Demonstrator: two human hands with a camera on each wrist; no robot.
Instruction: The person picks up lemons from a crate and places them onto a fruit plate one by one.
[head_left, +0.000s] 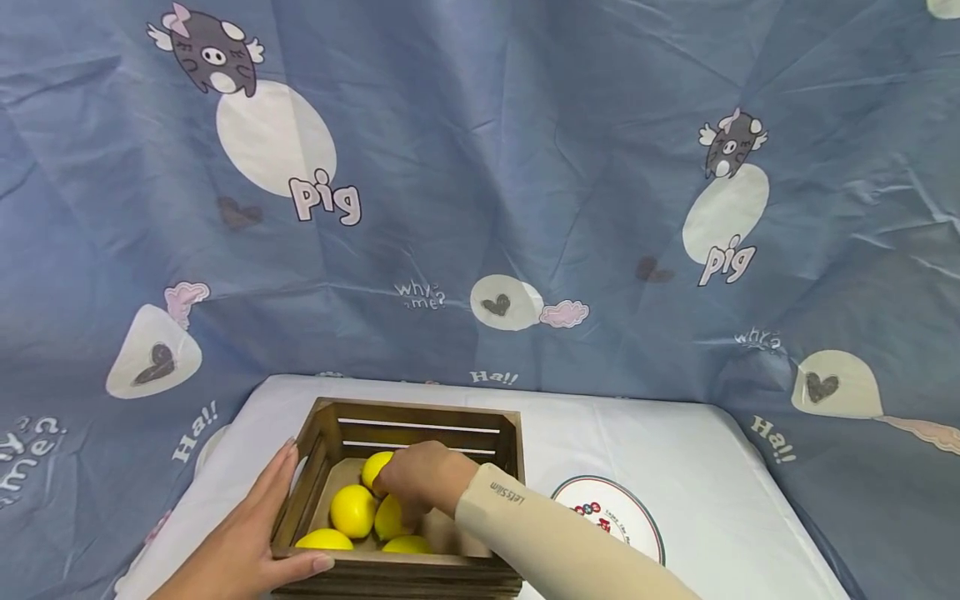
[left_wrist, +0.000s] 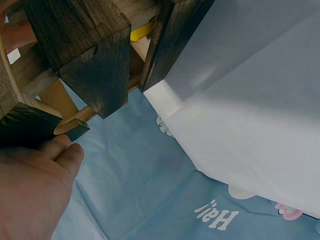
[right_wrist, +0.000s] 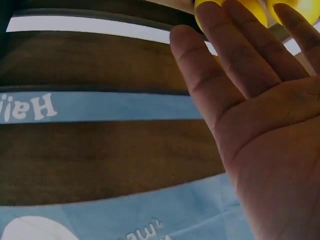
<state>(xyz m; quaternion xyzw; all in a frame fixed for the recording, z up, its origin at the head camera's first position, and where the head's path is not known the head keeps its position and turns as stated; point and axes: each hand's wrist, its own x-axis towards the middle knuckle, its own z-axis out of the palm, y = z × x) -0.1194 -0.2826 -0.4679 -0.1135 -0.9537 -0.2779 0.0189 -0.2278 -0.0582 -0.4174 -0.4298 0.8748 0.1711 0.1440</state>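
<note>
Crate floor [head_left: 340, 477] shows between left wall [head_left: 303, 490] and lemons [head_left: 352, 511] near right hand [head_left: 423, 473].

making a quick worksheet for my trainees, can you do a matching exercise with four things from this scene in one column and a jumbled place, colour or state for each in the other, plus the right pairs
Column one
1. crate
2. lemons
3. left hand
4. right hand

Column two
A. reaching down inside
B. yellow
C. at the near left corner of the wooden box
D. brown and slatted

Right pairs: 1-D, 2-B, 3-C, 4-A
</note>
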